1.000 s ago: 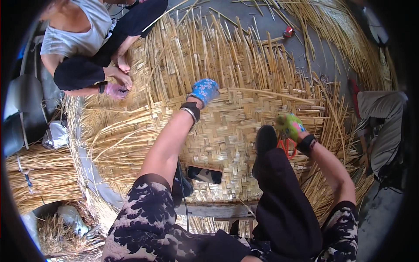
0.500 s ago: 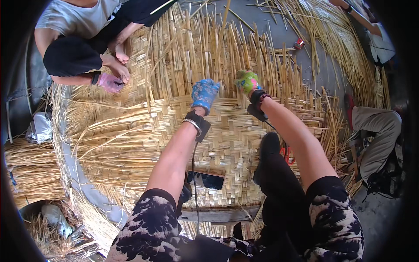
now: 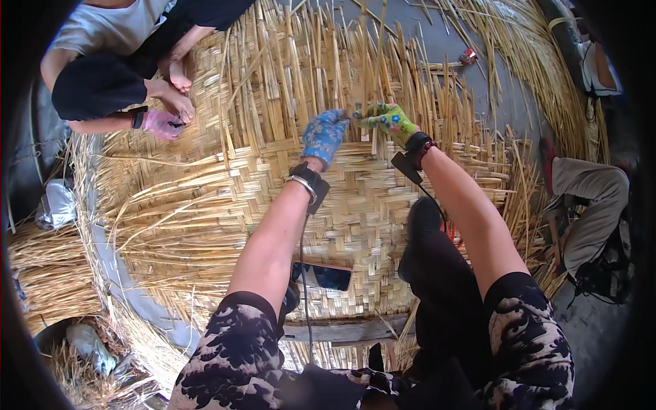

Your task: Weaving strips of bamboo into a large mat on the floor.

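A large woven reed mat (image 3: 342,236) spreads below me, its loose upright strips fanning away at the far side. My left hand (image 3: 323,140), in a blue floral glove, is closed on a reed strip (image 3: 361,65) near the weave's far edge. The exact grip is partly hidden by the fingers. Just right of it, my right hand (image 3: 392,123), in a green floral glove, has its fingers stretched apart toward the same strip. The two hands almost meet over the base of the upright strips.
A phone (image 3: 323,275) lies on the mat near my left forearm. At far left a person (image 3: 109,82) squats with a pink-gloved hand (image 3: 162,124) on the mat. Loose reeds (image 3: 529,61) lie at the far right, a red packet (image 3: 468,56) beside them. Another person's leg (image 3: 591,184) is at right.
My right hand has moved left toward my left hand, its fingers going from curled to stretched out. My left hand has lifted slightly toward the far side. The view has shifted a little.
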